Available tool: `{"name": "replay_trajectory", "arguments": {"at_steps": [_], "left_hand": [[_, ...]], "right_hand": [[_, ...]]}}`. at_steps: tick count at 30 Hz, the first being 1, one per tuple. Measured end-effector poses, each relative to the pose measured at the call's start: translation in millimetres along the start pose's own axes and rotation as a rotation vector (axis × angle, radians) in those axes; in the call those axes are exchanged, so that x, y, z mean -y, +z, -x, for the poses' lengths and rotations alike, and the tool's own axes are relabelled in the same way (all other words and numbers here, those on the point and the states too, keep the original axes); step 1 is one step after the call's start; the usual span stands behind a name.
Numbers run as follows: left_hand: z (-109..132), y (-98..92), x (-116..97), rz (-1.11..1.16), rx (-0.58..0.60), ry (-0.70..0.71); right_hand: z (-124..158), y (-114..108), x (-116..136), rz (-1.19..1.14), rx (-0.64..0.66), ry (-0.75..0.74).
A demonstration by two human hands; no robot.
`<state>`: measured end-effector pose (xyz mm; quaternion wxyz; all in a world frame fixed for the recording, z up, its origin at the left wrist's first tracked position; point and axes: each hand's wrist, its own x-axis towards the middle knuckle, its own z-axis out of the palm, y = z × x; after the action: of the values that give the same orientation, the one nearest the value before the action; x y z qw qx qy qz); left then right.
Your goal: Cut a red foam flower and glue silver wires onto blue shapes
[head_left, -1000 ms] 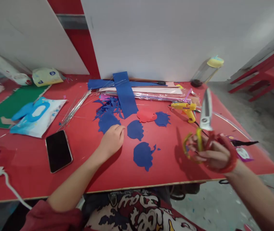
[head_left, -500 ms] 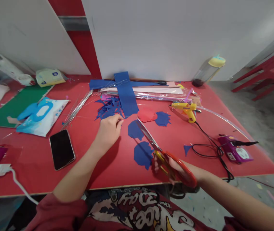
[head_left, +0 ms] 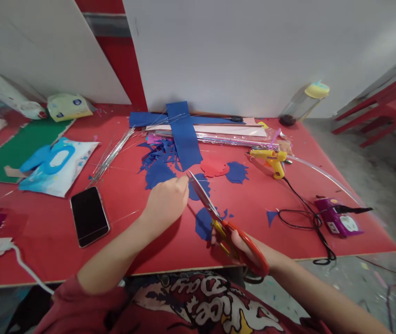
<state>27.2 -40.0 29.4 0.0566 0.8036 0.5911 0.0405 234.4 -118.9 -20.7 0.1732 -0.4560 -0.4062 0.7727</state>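
Right hand (head_left: 241, 246) is gripping red-and-yellow scissors (head_left: 216, 214) by the handles above the bench (head_left: 170, 253), tips pointing just beside left hand (head_left: 165, 199). Left fingers are pinching together; cannot tell on what. Blue cut-outs (head_left: 202, 225) are lying below the scissors.

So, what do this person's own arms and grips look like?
The left arm has a maroon sleeve ending near the elbow, bare below. The right forearm looks bare too. Left grip and right grip are human hands, no gloves visible.
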Motion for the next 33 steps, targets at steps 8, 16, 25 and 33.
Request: {"name": "replay_trajectory", "arguments": {"at_steps": [8, 16, 25, 33], "left_hand": [[-1, 0.2, -1, 0.079, 0.061, 0.085], [-4, 1.1, 3, 0.144, 0.075, 0.076], [-6, 5.6, 2, 0.208, 0.119, 0.085], [-12, 24.3, 2, 0.133, 0.134, 0.088]], "right_hand": [[-9, 7, -5, -0.137, 0.017, -0.03], [-15, 15, -5, -0.158, 0.001, -0.103], [-22, 21, 1, 0.065, -0.125, -0.05], [-24, 7, 11, 0.097, -0.127, 0.127]]}}
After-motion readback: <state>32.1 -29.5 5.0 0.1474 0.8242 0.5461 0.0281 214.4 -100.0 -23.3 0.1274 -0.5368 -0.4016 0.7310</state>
